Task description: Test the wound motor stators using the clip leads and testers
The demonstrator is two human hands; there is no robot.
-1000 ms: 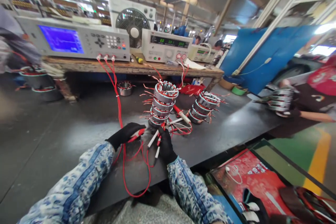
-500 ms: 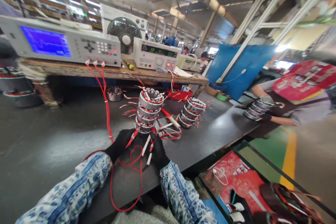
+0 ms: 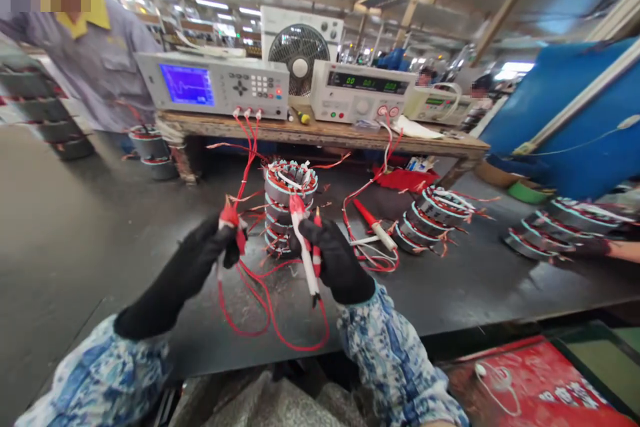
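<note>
Both my hands wear black gloves. My left hand (image 3: 207, 255) is closed on a red clip test lead (image 3: 229, 217), raised above the dark table (image 3: 90, 240). My right hand (image 3: 335, 257) grips two red-and-white test probes (image 3: 306, 250), tips pointing down. Red wires (image 3: 247, 147) run from the leads up to a grey tester with a blue screen (image 3: 213, 85). Just beyond my hands stands a stack of motor stators (image 3: 289, 203) with red and white lead wires sticking out.
A wooden shelf (image 3: 320, 135) carries the testers, a second meter (image 3: 363, 90) and a fan (image 3: 300, 53). Another red probe (image 3: 373, 223) lies by a leaning stator stack (image 3: 433, 217). A person in grey (image 3: 93, 60) stands at left; another person's arm (image 3: 623, 250) holds stators at right.
Both hands have lifted off the table with the leads and probes, away from the stator stack's base. The view swung left, bringing the person in grey into sight.
</note>
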